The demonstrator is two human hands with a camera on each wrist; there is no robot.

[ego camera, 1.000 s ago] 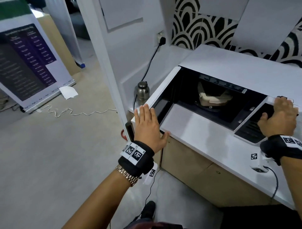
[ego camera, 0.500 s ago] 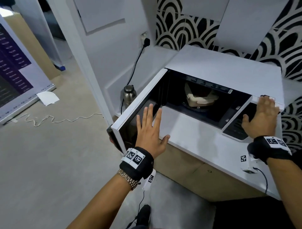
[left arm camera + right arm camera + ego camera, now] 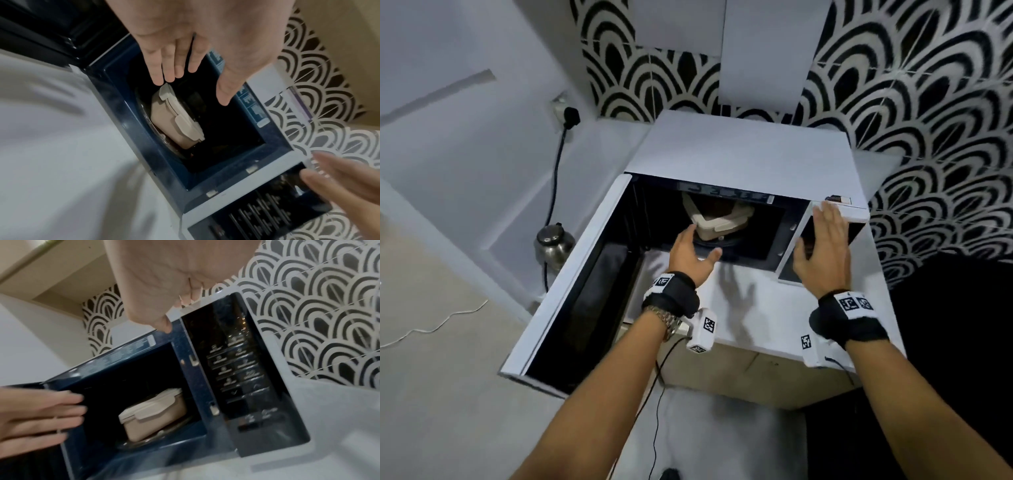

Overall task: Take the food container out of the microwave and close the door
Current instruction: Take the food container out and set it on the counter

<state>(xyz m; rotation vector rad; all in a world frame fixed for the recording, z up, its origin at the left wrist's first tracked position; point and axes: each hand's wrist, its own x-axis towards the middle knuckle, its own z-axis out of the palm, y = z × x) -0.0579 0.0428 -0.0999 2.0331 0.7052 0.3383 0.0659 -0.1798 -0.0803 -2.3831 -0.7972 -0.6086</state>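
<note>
The white microwave [image 3: 743, 150] stands on a white counter with its door [image 3: 571, 274] swung wide open to the left. Inside, on the glass turntable, sits a beige lidded food container [image 3: 717, 219] [image 3: 176, 118] [image 3: 154, 413] with clip tabs. My left hand [image 3: 693, 246] [image 3: 174, 69] reaches into the cavity mouth with straight fingers, fingertips just short of the container's near corner and holding nothing. My right hand [image 3: 822, 246] [image 3: 156, 305] is flat and open in front of the dark control panel [image 3: 240, 369], fingertips by the microwave's top right front corner.
A steel kettle [image 3: 553, 241] stands left of the open door, below a black plug [image 3: 570, 116] and its cord on the wall. The white counter [image 3: 756, 322] runs in front of the microwave. Black-and-white patterned tiles cover the back wall. A white cable lies on the floor at left.
My left hand left the door's edge and moved right into the cavity toward the container. The door swung further open. My right hand straightened from its grip on the top corner.
</note>
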